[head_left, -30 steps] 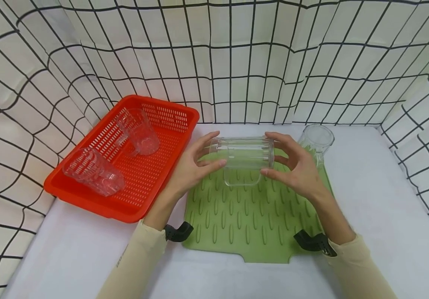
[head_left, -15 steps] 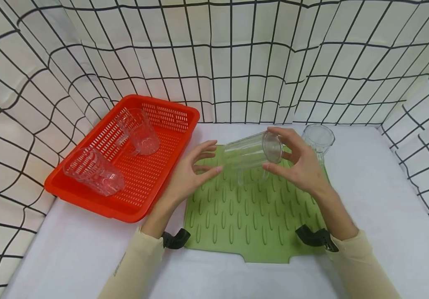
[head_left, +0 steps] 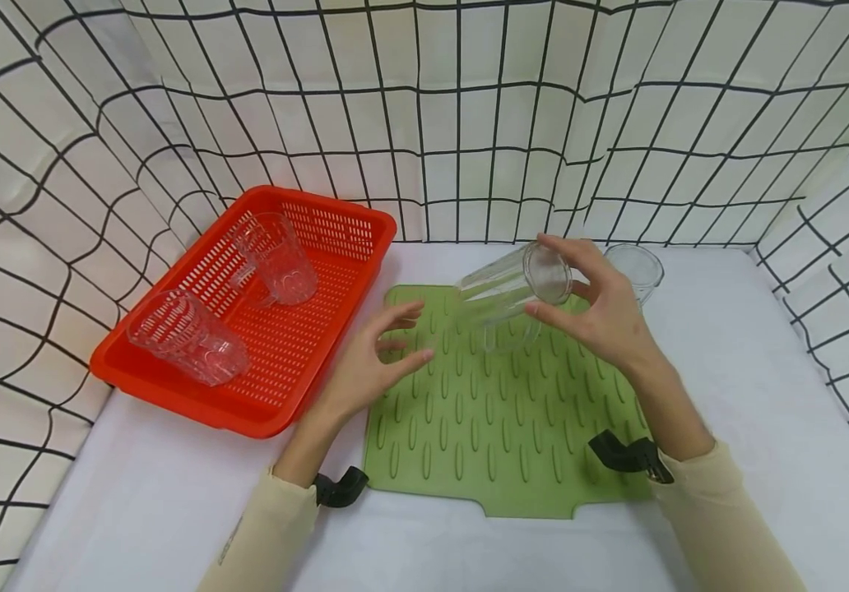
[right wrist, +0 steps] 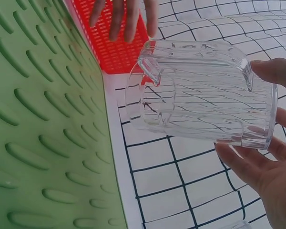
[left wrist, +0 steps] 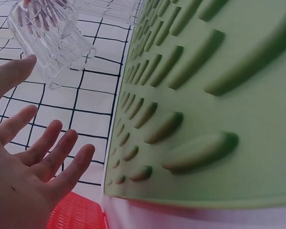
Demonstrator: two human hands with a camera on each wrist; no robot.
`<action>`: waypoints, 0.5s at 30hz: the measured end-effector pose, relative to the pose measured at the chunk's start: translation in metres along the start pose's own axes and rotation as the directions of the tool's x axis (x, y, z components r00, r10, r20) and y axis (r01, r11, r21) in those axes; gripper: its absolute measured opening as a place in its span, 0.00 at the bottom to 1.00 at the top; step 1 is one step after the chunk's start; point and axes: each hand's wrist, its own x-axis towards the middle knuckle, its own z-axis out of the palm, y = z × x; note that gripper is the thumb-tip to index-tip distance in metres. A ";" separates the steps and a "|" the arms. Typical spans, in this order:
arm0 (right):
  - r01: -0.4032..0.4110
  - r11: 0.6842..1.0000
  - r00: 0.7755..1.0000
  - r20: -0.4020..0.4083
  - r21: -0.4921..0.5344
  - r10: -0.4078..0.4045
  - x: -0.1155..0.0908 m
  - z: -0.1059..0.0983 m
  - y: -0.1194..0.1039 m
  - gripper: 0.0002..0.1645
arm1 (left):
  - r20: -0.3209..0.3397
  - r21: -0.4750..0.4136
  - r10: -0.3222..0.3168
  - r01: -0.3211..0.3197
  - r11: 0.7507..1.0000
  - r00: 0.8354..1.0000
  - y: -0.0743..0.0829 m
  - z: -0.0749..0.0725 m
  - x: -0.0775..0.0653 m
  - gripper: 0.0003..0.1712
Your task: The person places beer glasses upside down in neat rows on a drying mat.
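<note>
My right hand (head_left: 602, 308) grips a clear glass mug (head_left: 506, 284) near one end, thumb on one side and fingers on the other. The mug is tilted in the air above a green ridged mat (head_left: 461, 419), its handle (right wrist: 200, 47) pointing down in the head view. To the left of the mug my left hand (head_left: 376, 358) hovers apart from it, fingers spread and holding nothing. In the left wrist view those fingers (left wrist: 62, 152) are relaxed, with the mug (left wrist: 43, 33) beyond them.
A red perforated basket (head_left: 336, 329) stands at the left with two clear glass mugs (head_left: 191, 337) lying in it. Another glass mug (head_left: 635, 267) stands behind my right hand by the mat's far right corner. Black-gridded white cloth (head_left: 498, 123) walls the back and sides.
My left hand has let go of the mug and drawn back to the left and down. My right hand has carried the mug slightly right and up, tilting it from level.
</note>
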 end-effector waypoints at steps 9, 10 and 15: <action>-0.028 0.996 1.000 -0.004 -0.087 0.027 0.009 -0.004 -0.003 0.48 | 0.043 0.103 -0.008 0.003 0.995 0.999 -0.013 0.000 -0.009 0.36; -0.033 0.995 0.999 -0.001 -0.095 0.033 0.010 -0.004 -0.003 0.47 | 0.048 0.111 -0.011 0.006 0.994 0.999 -0.014 0.001 -0.010 0.35; -0.061 0.988 0.998 0.013 -0.139 0.064 0.014 -0.004 -0.002 0.47 | 0.070 0.140 -0.029 0.019 0.990 0.997 -0.021 0.003 -0.014 0.33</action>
